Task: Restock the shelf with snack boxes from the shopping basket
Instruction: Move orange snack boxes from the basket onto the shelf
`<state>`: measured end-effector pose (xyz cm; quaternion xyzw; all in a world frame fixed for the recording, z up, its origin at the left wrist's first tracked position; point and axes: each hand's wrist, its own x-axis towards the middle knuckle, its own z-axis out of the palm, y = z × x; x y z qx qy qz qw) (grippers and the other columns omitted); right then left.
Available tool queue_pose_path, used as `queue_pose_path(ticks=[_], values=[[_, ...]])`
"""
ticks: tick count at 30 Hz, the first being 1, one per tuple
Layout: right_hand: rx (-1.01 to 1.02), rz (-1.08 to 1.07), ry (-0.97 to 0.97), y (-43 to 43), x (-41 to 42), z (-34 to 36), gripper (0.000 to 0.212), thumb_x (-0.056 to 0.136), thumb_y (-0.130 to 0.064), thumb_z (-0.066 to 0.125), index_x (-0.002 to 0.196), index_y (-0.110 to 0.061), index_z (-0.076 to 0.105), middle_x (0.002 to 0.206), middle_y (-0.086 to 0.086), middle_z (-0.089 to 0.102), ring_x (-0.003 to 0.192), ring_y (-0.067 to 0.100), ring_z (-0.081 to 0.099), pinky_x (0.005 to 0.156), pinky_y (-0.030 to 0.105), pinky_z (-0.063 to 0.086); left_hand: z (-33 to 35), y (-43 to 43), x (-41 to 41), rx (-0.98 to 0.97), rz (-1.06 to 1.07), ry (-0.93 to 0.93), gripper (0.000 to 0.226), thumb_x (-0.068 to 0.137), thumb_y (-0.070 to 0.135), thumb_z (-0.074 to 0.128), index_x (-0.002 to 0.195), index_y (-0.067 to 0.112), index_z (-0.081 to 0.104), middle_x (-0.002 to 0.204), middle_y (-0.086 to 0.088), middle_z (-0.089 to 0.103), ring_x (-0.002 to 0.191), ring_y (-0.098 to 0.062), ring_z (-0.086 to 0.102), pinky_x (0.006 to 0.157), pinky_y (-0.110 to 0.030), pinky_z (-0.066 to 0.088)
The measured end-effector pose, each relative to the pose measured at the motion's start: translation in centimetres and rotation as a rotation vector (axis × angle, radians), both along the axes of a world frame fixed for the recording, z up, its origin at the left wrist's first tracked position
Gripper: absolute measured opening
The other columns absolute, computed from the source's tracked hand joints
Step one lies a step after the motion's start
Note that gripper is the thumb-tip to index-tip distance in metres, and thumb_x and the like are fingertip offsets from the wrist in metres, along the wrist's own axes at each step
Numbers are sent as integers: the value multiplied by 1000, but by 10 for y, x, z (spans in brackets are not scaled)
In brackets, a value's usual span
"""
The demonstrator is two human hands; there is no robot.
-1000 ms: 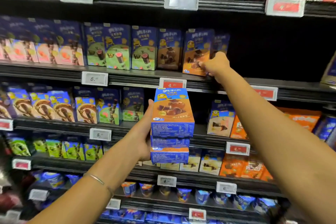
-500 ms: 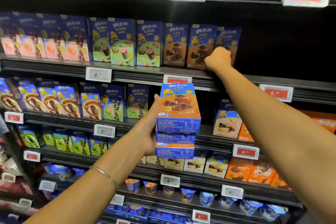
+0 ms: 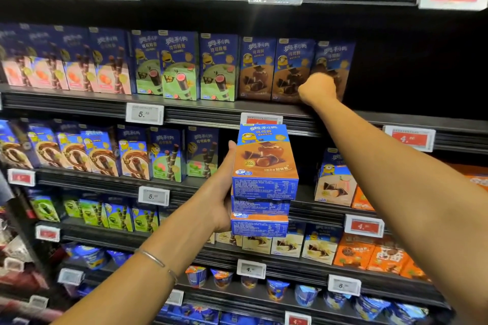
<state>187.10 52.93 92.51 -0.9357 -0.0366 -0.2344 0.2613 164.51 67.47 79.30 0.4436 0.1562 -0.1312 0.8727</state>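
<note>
1. Since a second ago, when the right hand (image 3: pixel 318 88) held a brown-fronted snack box tilted at the lip of the shelf (image 3: pixel 211 111), that placed box (image 3: pixel 335 60) has gone back into the row. It now stands upright, third in line just beside the two brown boxes (image 3: pixel 274 68) already there.
2. That hand is bunched against the lower front of the placed box. Its back faces the camera and hides the fingers, so I cannot tell whether they are pinching the carton or only pressing it home.
3. Nothing has changed on the other side: the left hand (image 3: pixel 224 192) keeps its fingers wrapped round the stack of snack boxes (image 3: pixel 264 179). The stack is three deep and held upright in the air in front of the shelf below, with the thumb along its left edge.
4. For the task, this looks like one box shelved and three more waiting in hand. The dark gap (image 3: pixel 409 74) to the right of the placed box appears to be the room left for them.
5. The shopping basket is not in view, so how much stock remains there cannot be judged.
6. The likely next need is for the right hand to come away cleanly without dragging the placed box forward, then take the top carton off the stack.
</note>
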Motion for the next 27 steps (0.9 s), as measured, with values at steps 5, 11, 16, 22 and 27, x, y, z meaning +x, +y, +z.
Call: queue_pose_path(ticks=[5, 11, 16, 22, 27], values=[[78, -7, 12, -2, -9, -1, 29, 96, -12, 57, 120, 3, 64, 128, 23, 63, 117, 39, 61, 94, 39, 51, 3, -1, -2, 25, 1, -16, 77, 68, 87, 66, 72, 12, 85, 100, -15, 81, 79, -37, 80, 65, -56, 64], [395, 161, -156, -10, -75, -1, 37, 94, -43, 65, 117, -13, 62, 120, 6, 67, 112, 24, 63, 88, 35, 51, 3, 0, -1, 39, 2, -34, 75, 75, 85, 66, 75, 13, 85, 101, -16, 81, 82, -39, 79, 64, -57, 63], [532, 491, 237, -32, -156, -45, 43, 88, -63, 64, 97, -20, 67, 90, -3, 74, 78, 10, 73, 54, 25, 51, -2, -5, -6, 3, 52, -49, 73, 82, 84, 61, 89, 16, 85, 102, -12, 80, 84, -35, 79, 74, -54, 64], [434, 603, 503, -43, -190, -70, 45, 89, -54, 70, 111, -15, 62, 83, -3, 79, 69, 7, 73, 49, 24, 53, -8, -19, -5, -61, 73, -179, 73, 100, 72, 45, 151, 20, 56, 116, -6, 72, 106, -29, 67, 112, -49, 47], [473, 609, 487, -55, -191, -69, 38, 88, -42, 76, 110, -14, 65, 89, 9, 78, 67, 11, 71, 48, 23, 52, -17, -23, -8, 68, 178, -247, 66, 97, 73, 49, 133, 21, 71, 125, -14, 75, 111, -36, 75, 92, -55, 61]])
